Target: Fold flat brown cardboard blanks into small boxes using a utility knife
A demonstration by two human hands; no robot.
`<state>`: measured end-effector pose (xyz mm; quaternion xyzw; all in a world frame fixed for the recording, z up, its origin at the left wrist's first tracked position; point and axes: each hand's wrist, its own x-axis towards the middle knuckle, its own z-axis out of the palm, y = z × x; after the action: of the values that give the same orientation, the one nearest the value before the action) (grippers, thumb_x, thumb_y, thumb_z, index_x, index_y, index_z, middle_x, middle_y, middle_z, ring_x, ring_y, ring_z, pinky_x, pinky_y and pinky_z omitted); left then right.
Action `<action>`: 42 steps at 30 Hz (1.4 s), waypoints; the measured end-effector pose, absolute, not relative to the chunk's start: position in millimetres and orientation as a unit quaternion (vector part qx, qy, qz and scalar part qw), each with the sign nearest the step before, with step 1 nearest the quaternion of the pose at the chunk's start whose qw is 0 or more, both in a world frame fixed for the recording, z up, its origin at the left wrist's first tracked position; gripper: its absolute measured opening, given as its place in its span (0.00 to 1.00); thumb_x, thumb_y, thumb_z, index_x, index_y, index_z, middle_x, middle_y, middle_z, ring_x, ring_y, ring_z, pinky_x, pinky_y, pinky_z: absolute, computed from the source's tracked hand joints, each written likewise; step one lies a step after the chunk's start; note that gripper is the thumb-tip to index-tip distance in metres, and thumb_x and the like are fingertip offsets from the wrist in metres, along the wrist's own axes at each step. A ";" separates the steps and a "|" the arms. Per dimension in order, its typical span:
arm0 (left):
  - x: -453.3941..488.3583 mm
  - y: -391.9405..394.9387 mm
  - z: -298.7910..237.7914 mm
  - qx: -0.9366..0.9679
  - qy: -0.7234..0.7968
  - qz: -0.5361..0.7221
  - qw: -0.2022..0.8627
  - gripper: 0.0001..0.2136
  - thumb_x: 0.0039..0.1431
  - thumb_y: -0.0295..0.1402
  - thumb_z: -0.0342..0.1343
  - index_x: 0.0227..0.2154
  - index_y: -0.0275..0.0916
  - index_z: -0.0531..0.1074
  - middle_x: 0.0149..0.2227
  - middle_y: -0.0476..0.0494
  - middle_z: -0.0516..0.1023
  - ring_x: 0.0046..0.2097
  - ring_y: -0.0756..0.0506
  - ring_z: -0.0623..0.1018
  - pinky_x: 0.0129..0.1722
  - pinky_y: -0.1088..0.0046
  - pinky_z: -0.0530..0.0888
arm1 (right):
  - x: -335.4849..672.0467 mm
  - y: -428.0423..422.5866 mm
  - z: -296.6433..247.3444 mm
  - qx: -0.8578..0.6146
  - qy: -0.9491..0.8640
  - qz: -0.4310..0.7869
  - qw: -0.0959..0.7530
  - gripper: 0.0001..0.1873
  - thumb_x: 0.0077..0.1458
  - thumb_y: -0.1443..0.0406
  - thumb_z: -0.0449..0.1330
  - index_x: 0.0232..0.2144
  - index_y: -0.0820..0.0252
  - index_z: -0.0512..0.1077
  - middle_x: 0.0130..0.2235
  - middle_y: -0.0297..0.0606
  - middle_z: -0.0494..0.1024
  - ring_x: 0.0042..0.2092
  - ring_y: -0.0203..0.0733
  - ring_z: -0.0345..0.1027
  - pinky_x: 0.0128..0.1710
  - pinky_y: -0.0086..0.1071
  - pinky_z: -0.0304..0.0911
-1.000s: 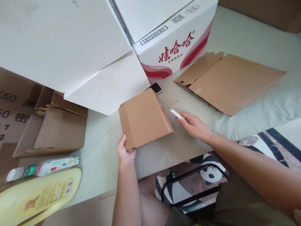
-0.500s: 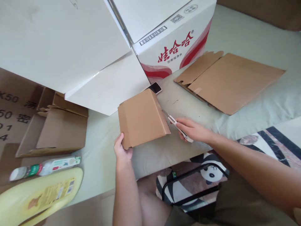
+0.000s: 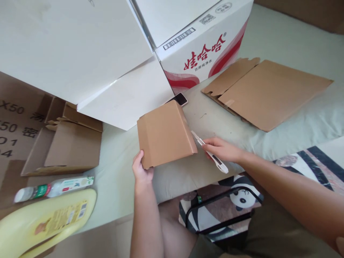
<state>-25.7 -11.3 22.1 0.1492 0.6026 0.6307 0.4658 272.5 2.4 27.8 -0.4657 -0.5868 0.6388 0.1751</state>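
Note:
A small folded brown cardboard piece lies on the pale green sheet in front of me. My left hand grips its near left corner, thumb on top. My right hand is closed round a white utility knife, whose blade end points up-left and sits at the cardboard's right edge. A phone lies just behind the cardboard, partly hidden by it.
A white carton with red lettering and large white flaps stand behind. Flattened brown cardboard lies at the right, a half-folded box at the left. A water bottle and a yellow bottle lie near left.
My right hand has picked the knife up from the sheet and drawn it toward me, the blade now at the cardboard's right edge. My left hand keeps its hold on the corner.

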 end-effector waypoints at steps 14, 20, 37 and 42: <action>-20.2 -10.0 28.9 0.171 0.597 0.629 0.466 0.14 0.34 0.39 0.68 0.22 0.35 0.75 0.24 0.46 0.77 0.26 0.48 0.75 0.25 0.74 0.68 | 278.4 4.9 18.1 -0.381 -0.630 0.669 0.101 0.11 0.45 0.61 0.50 0.16 0.57 0.58 0.16 0.28 0.63 0.20 0.32 0.55 0.21 0.28 0.51; -23.9 -10.7 24.3 0.164 0.602 0.627 0.467 0.15 0.32 0.40 0.68 0.21 0.35 0.73 0.23 0.47 0.76 0.24 0.48 0.75 0.24 0.74 0.68 | 280.7 2.0 21.8 -0.336 -0.664 0.667 0.031 0.13 0.47 0.63 0.50 0.15 0.59 0.64 0.19 0.34 0.71 0.23 0.35 0.62 0.25 0.29 0.56; -22.1 -10.4 26.9 0.174 0.585 0.621 0.492 0.13 0.35 0.40 0.68 0.19 0.37 0.72 0.21 0.48 0.73 0.22 0.49 0.72 0.20 0.75 0.64 | 300.9 11.5 18.9 -0.706 -0.650 0.219 0.180 0.28 0.57 0.54 0.54 0.57 0.60 0.64 0.33 0.41 0.77 0.33 0.49 0.69 0.32 0.37 0.58; -19.0 -8.8 27.1 0.179 0.579 0.619 0.500 0.14 0.33 0.40 0.69 0.22 0.37 0.76 0.25 0.46 0.77 0.25 0.48 0.75 0.21 0.75 0.67 | 287.5 2.8 9.0 -0.512 -0.805 0.205 0.216 0.17 0.59 0.59 0.53 0.46 0.59 0.74 0.46 0.47 0.78 0.52 0.54 0.68 0.51 0.46 0.60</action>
<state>-19.0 -8.8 27.1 0.1794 0.5786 0.6191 0.4998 287.5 2.8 9.0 -0.5123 -0.8055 0.2051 0.2162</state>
